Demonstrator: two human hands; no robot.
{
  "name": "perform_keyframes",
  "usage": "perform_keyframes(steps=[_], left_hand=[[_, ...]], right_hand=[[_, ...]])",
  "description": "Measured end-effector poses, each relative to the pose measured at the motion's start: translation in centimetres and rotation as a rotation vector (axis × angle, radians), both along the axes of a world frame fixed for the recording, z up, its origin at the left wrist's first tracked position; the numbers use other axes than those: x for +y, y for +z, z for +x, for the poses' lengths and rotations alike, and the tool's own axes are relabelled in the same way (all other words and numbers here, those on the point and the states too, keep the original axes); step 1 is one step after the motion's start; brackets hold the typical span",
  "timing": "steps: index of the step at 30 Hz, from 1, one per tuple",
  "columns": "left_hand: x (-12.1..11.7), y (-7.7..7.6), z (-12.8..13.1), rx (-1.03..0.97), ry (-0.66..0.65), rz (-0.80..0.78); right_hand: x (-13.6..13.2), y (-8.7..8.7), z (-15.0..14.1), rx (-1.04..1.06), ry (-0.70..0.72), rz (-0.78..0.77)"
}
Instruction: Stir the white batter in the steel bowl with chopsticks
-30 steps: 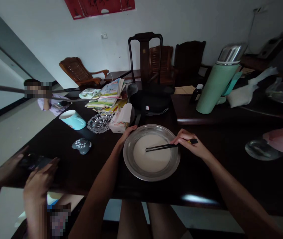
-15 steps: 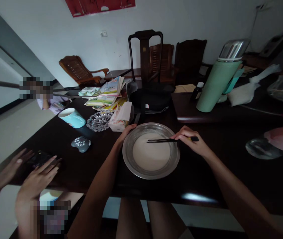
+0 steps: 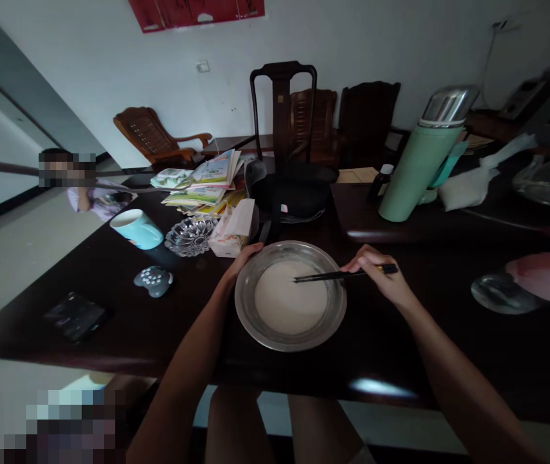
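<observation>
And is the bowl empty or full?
Neither: the bowl is partly filled. Pale liquid covers its bottom, with its wall showing above. How deep, I can't tell.

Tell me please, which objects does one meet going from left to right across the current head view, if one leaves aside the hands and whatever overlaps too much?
Dark flat device → light-blue mug → glass dish → tissue pack → metal bowl → green flask → pink item.

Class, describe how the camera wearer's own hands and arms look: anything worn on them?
The left hand and right hand are bare, without gloves. Neither the left forearm nor the right forearm shows a sleeve, watch or bracelet. Small rings are hard to rule out.
</observation>
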State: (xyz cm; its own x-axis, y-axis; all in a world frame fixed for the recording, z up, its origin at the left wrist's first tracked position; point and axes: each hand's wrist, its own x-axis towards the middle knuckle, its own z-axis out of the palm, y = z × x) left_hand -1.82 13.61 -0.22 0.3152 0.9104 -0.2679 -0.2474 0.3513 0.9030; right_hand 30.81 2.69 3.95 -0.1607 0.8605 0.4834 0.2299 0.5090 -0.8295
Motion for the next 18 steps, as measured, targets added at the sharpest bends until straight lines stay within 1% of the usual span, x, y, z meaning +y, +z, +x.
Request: perform_keyframes(steps=[2, 3, 6, 7, 9, 12, 15, 18], left_hand=[[0.0, 0.1, 0.0, 0.022, -0.004, -0.001], [0.0, 0.2, 0.1, 0.031, 0.001, 0.001], [0.0, 0.3, 0.1, 0.040, 0.011, 0.006], [-0.1, 0.3, 0.1, 0.038, 0.009, 0.006], [-0.1, 0.3, 0.1, 0.032, 0.001, 0.006], [-0.1, 0.3, 0.2, 0.011, 0.012, 0.015], [0.0, 0.3, 0.2, 0.013, 0.014, 0.011], [0.0, 0.3, 0.2, 0.030, 0.010, 0.002]], right_hand=[[-0.1, 0.0, 0.3, 0.069, 0.016, -0.028], [-0.1, 0.0, 0.2, 0.068, 0.044, -0.038], [-0.1, 0.0, -0.6, -0.057, 0.124, -0.029], [-0.1, 0.1, -0.7, -0.090, 0.122, -0.018], [0.0, 0.2, -0.6, -0.096, 0.072, 0.000], [-0.1, 0.3, 0.3, 0.001, -0.020, -0.013], [-0.2, 0.3, 0.5, 0.042, 0.046, -0.049], [-0.2, 0.2, -0.3, -0.064, 0.136, -0.030]])
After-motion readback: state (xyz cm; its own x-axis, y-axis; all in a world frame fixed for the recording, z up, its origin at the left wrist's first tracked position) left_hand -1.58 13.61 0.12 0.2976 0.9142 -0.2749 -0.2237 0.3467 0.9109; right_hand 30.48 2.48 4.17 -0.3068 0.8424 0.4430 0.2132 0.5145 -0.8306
